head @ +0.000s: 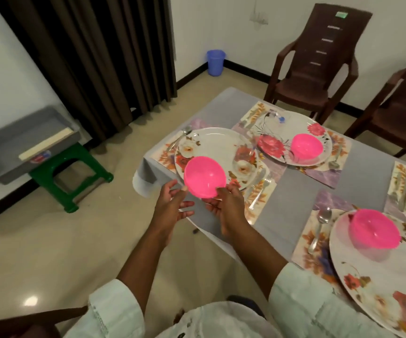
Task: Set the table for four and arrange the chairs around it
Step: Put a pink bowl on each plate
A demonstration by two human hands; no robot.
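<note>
Both hands — left hand (170, 206), right hand (226, 206) — cradle the pink bowl (205, 176) with loosely spread fingers; level it, then settle it onto the floral plate (211, 142) — clear of the glass (242, 159).

Pink bowl (205, 176) tilted, mouth up and toward the camera, over the near rim of the floral plate (215, 152) at the table (367, 164) left corner; two more pink bowls (306, 145) upright on plates farther right; brown chairs (319, 62) beyond the far edge.

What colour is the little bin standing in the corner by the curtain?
The bin is blue, seen in the head view, the only one given.
</note>
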